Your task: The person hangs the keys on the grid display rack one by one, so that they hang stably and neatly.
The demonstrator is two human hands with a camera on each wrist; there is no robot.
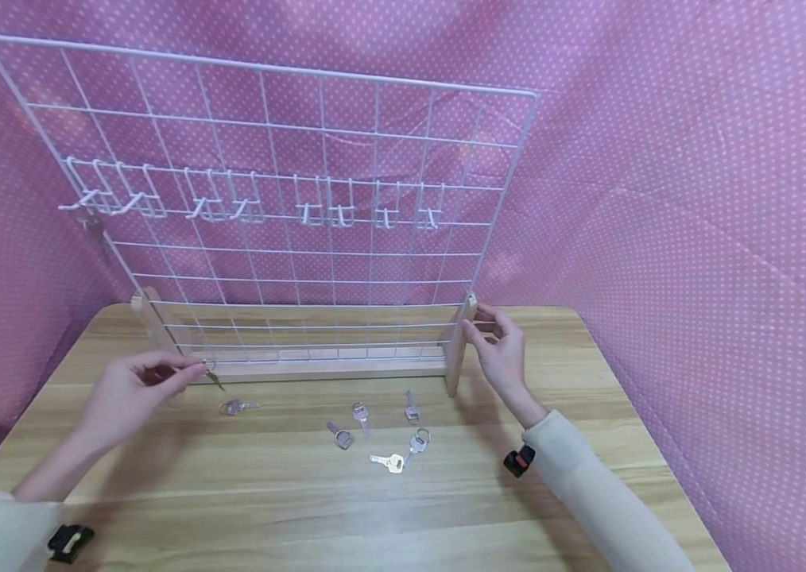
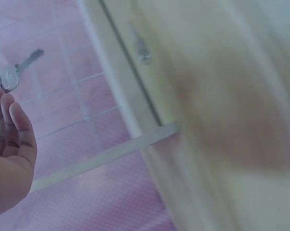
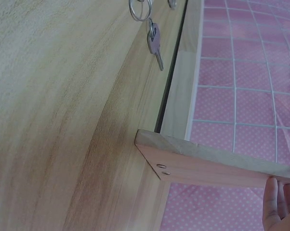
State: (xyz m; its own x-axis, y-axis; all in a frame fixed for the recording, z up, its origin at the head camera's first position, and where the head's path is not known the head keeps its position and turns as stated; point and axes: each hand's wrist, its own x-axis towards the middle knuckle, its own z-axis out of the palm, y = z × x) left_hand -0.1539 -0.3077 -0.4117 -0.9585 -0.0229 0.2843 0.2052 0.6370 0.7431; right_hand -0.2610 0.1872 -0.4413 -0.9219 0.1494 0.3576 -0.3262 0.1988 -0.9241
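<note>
My left hand (image 1: 138, 389) pinches a key (image 2: 10, 78) by its ring between thumb and fingertips, near the lower left of a white wire grid rack (image 1: 296, 254). The key's blade points away from the fingertips. At the rack's other end, my right hand (image 1: 499, 349) touches the wooden side panel (image 3: 207, 161) with its fingertips. On the table below the rack lie a key (image 1: 233, 407) close to my left hand and several more keys (image 1: 394, 462) with rings, grouped towards the middle.
White double hooks (image 1: 206, 208) line the grid's middle in a row. Another key (image 1: 93, 229) hangs at the leftmost hook. A wooden base bar (image 1: 317, 369) joins the two side panels along the wooden table (image 1: 288, 508). Pink dotted cloth (image 1: 696, 199) surrounds the table.
</note>
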